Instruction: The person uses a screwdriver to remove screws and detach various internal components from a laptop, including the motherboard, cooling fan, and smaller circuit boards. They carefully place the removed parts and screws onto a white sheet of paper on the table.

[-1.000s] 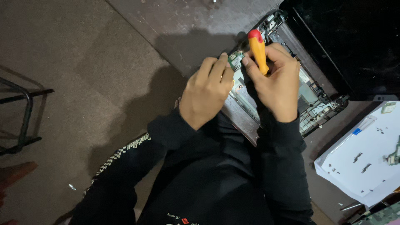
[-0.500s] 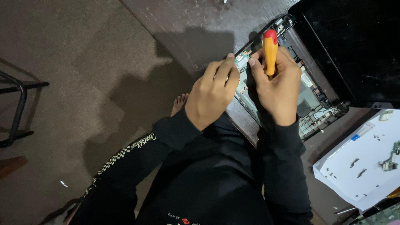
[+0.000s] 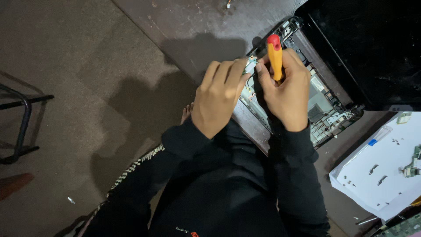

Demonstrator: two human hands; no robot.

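An opened laptop base (image 3: 326, 112) with bare metal and circuit parts lies on a dark brown table (image 3: 188, 26), its black lid (image 3: 372, 48) folded back at the upper right. My right hand (image 3: 287, 94) grips a screwdriver with an orange handle and red cap (image 3: 275, 55), held upright over the base's left end. My left hand (image 3: 219, 98) rests beside it, fingers curled down onto the base's near edge and a small part there. The screwdriver's tip is hidden behind my fingers. Both sleeves are black.
A white sheet of paper (image 3: 386, 173) with several small screws and a small green board (image 3: 412, 164) lies at the right. A black metal chair frame (image 3: 22, 123) stands on the floor at the left. A bare foot (image 3: 187, 113) shows under the table edge.
The view has shifted slightly, so the hands sit a little lower and left in frame. The screwdriver stands more upright than a second ago. Both hands stay on the laptop base.
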